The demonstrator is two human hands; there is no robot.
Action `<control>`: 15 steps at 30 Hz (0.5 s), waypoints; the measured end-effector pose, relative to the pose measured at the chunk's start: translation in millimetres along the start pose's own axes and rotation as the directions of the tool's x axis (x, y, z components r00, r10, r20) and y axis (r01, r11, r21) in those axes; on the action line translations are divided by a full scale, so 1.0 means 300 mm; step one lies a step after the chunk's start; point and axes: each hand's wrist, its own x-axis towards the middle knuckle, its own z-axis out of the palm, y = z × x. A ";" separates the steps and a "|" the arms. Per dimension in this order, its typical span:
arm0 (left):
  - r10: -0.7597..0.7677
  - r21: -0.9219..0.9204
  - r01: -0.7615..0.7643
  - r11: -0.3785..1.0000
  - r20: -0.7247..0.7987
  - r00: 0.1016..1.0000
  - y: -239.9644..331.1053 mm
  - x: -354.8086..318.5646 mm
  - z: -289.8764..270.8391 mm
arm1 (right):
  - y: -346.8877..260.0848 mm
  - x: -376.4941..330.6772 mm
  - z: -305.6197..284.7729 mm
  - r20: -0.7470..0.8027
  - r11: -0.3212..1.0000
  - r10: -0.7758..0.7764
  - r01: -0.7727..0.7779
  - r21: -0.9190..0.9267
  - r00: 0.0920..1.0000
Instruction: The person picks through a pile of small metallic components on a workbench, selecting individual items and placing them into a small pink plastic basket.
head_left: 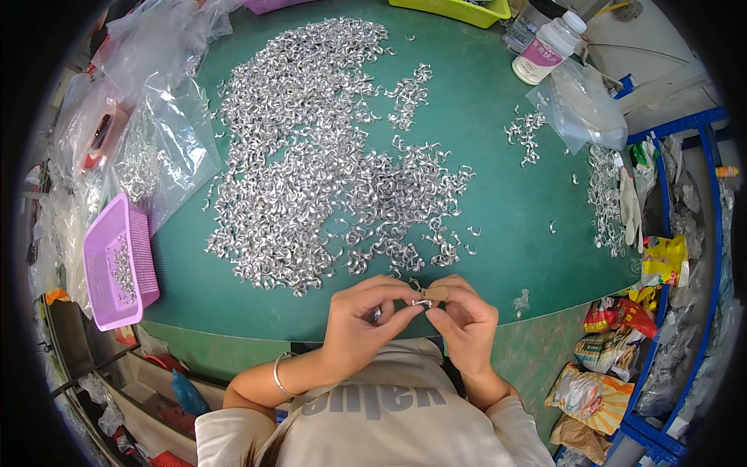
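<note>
Both hands, left (366, 313) and right (468, 313), pinch one small silver metal piece (421, 303) between thumbs and forefingers, near 5 o'clock in the view, above the table (521, 226) edge. Purple basket (142, 247), 9 o'clock: contains small silver parts (122, 268). Clear bag (183, 148), 10 o'clock: similar contents. Capped white bottle (549, 50), between 1 and 2 o'clock: contents indeterminable.

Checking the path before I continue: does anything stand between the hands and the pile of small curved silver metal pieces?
Nothing visible does. The left hand and right hand hold a small shiny metal piece above the edge of the green table; the pile begins just beyond. The lavender plastic basket stands aside, left.
</note>
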 end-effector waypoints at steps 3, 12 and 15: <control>0.033 0.015 -0.033 0.999 0.003 0.999 0.001 -0.006 -0.003 | -0.007 0.000 0.005 0.025 0.998 -0.033 0.034 -0.043 0.999; -0.375 -0.455 0.475 0.753 0.296 0.878 -0.010 0.022 -0.044 | -0.002 -0.014 -0.004 0.023 0.988 0.136 -0.137 0.066 0.991; -0.493 -0.598 0.696 0.398 0.500 0.712 -0.042 0.030 -0.057 | -0.039 0.022 -0.031 -0.125 0.946 0.037 -0.075 -0.315 0.991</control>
